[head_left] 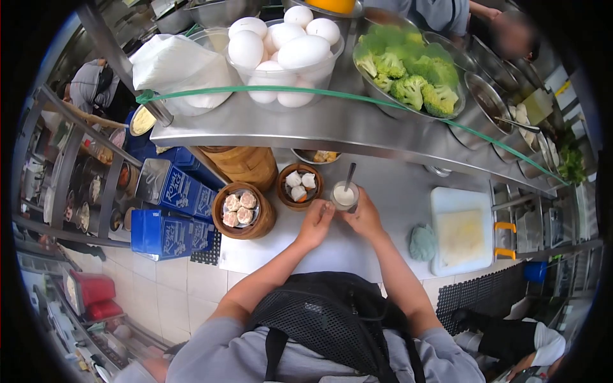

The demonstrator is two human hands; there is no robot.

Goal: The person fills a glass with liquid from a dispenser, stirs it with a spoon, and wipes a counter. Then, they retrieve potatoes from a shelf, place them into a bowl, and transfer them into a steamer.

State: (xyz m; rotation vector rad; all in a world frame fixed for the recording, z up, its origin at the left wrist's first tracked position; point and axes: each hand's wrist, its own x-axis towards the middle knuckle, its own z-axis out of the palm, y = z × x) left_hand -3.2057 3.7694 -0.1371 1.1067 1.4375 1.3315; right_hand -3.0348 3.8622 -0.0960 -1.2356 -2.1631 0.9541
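Observation:
A small clear cup (343,199) of white, creamy contents stands at the middle of the steel counter, with a spoon (350,175) upright in it. My right hand (363,217) is closed round the cup's right and near side. Curled fingers of my left hand (316,222) are at the cup's lower left; whether they hold anything is hidden. Just left of the cup is a small bamboo steamer (281,191) with several white dumplings (297,186). Further left, a taller stack of bamboo steamers (265,220) has several pinkish dumplings (239,209) on top.
Overhead, a steel shelf (268,135) carries a tub of eggs (284,54) and a bowl of broccoli (415,76). A white cutting board (482,210) and green cloth (422,242) lie right. Blue boxes (169,233) stand left. Other people work nearby.

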